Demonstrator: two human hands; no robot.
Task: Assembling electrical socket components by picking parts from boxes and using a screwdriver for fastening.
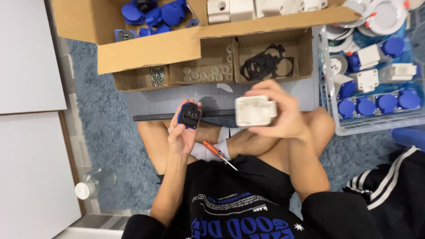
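**Both hands loaded: blue socket insert left, white housing right**

Left hand [183, 132]: grip clenched around a blue socket insert [190, 114], black face with pin holes turned toward the camera, held up above the crossed legs.

Right hand [279, 113]: grip grasping a white square housing [253, 110], fingers wrapped over its far and right edges, thumb below. Housing sits just right of the insert, not touching it.

Orange-handled screwdriver [216, 152] lies on the lap, near side of both hands, tip pointing right and near.

Black flat bar [155, 117] lies on the grey mat, just beyond the knees.

Far side: cardboard tray with 3 compartments: screws [157, 76] at left, white round plugs [207, 73] in the middle, black gaskets [264, 64] at right. Behind it, open cardboard box of blue socket parts [155, 15].

Right: clear plastic crate [330, 95] holding assembled white-and-blue sockets in rows.

Left near: clear bottle with white cap [90, 183] lying on the blue rug.
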